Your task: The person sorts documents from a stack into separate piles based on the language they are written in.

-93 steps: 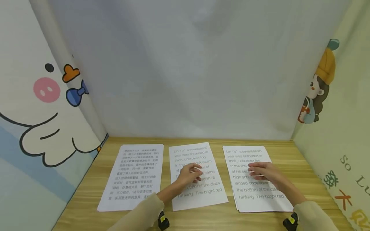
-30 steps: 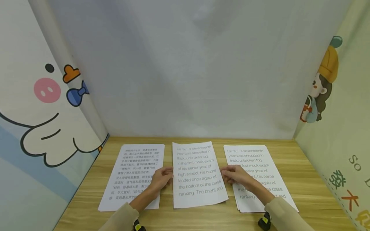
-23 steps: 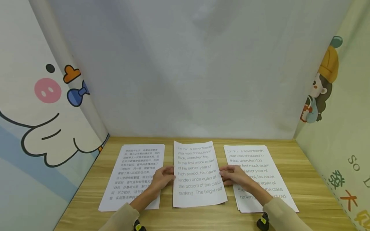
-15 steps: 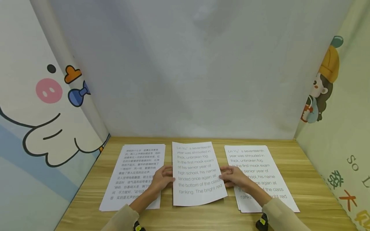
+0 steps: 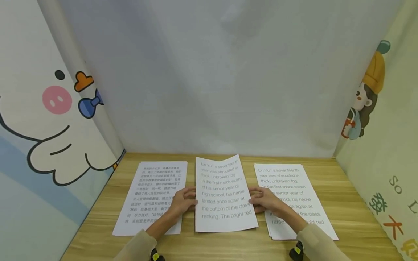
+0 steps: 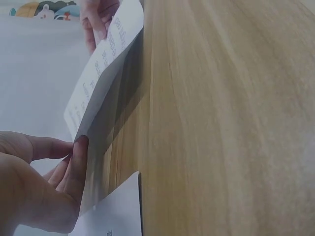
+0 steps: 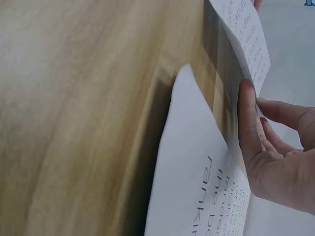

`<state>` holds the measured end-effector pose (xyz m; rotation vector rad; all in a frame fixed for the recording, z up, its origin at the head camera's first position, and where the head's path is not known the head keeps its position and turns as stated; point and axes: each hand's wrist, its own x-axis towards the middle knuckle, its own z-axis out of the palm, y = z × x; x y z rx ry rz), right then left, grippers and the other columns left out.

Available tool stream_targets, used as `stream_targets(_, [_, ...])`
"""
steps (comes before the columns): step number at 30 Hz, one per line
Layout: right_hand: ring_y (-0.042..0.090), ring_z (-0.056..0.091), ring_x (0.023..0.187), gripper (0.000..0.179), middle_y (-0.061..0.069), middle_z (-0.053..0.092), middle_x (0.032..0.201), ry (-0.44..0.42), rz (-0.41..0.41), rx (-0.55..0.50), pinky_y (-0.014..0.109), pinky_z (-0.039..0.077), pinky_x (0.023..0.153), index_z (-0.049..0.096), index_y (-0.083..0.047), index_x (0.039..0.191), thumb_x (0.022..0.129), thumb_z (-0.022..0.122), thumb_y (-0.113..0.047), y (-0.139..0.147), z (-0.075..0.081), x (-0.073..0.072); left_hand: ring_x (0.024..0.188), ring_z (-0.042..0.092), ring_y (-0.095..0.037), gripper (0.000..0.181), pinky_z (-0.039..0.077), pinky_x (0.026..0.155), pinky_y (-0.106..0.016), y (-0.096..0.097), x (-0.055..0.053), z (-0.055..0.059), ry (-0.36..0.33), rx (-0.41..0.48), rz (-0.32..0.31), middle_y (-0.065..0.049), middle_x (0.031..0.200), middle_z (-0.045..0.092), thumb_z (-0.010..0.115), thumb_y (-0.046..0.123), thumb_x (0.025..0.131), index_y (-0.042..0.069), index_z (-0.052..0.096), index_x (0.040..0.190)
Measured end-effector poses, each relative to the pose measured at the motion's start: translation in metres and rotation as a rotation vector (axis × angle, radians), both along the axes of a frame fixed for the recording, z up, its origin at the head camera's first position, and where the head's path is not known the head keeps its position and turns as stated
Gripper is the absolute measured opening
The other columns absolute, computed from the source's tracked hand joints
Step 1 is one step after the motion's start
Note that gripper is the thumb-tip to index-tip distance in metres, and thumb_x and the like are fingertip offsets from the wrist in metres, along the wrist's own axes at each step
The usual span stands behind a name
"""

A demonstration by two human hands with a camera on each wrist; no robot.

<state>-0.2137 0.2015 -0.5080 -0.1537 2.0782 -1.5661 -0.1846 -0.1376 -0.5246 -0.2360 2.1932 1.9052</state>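
A printed sheet of paper (image 5: 223, 192) with large English text is held between both hands in the middle of the table. My left hand (image 5: 182, 203) pinches its left edge between thumb and fingers, as the left wrist view shows. At the opposite edge my right hand (image 5: 266, 200) pinches the paper the same way; thumb and fingertips show in the right wrist view. The sheet (image 6: 101, 73) bows, its far corners curl up, and a shadow falls on the wood below it.
A paper stack (image 5: 151, 195) with Chinese text lies on the left of the wooden table (image 5: 356, 221), partly behind my left hand. Another stack (image 5: 281, 175) with English text lies on the right, under my right forearm. A pale curtain (image 5: 209, 90) hangs behind; printed cloth stands at both sides.
Earlier my hands hovered over the middle sheet and the right stack. They moved to the middle sheet's two side edges and took hold. Since then its far edge has risen and bent upward.
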Motion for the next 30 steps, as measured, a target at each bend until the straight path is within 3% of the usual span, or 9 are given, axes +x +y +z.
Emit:
stream_targets(8, [0.016,0.071,0.09,0.063,0.008,0.073,0.102,0.022,-0.034,0.018,0.035,0.064,0.076,0.039,0.007,0.149,0.095,0.067,-0.004,0.004,0.008,0.001,0.085,0.07,-0.014,0.061,0.063,0.08,-0.034,0.001,0.0,0.002,0.033,0.011,0.016,-0.022,0.123,0.068,0.069,-0.006,0.085,-0.001,0.052,0.143])
stream_targets(14, [0.016,0.07,0.088,0.06,0.013,0.07,0.108,0.046,-0.076,0.054,0.036,0.064,0.076,0.042,0.005,0.148,0.094,0.068,-0.004,0.009,0.011,0.001,0.089,0.071,-0.016,0.061,0.062,0.085,-0.037,0.004,0.001,0.007,0.048,-0.009,0.013,-0.024,0.127,0.066,0.067,-0.003,0.086,0.0,0.05,0.145])
stream_targets(21, [0.016,0.071,0.085,0.059,0.014,0.068,0.111,0.06,-0.106,0.063,0.036,0.064,0.076,0.043,0.006,0.147,0.095,0.068,-0.004,0.012,0.014,0.001,0.089,0.072,-0.015,0.06,0.062,0.081,-0.035,0.008,-0.001,0.012,0.093,-0.016,0.037,-0.021,0.123,0.07,0.069,-0.002,0.086,0.001,0.053,0.144])
stream_targets(30, [0.016,0.072,0.087,0.059,0.017,0.068,0.113,0.073,-0.138,0.078,0.037,0.064,0.078,0.044,0.008,0.147,0.094,0.068,-0.003,0.02,0.019,0.005,0.097,0.075,-0.026,0.054,0.063,0.082,-0.039,0.017,-0.003,0.014,0.153,0.038,0.036,-0.021,0.117,0.072,0.069,-0.007,0.088,0.003,0.058,0.14])
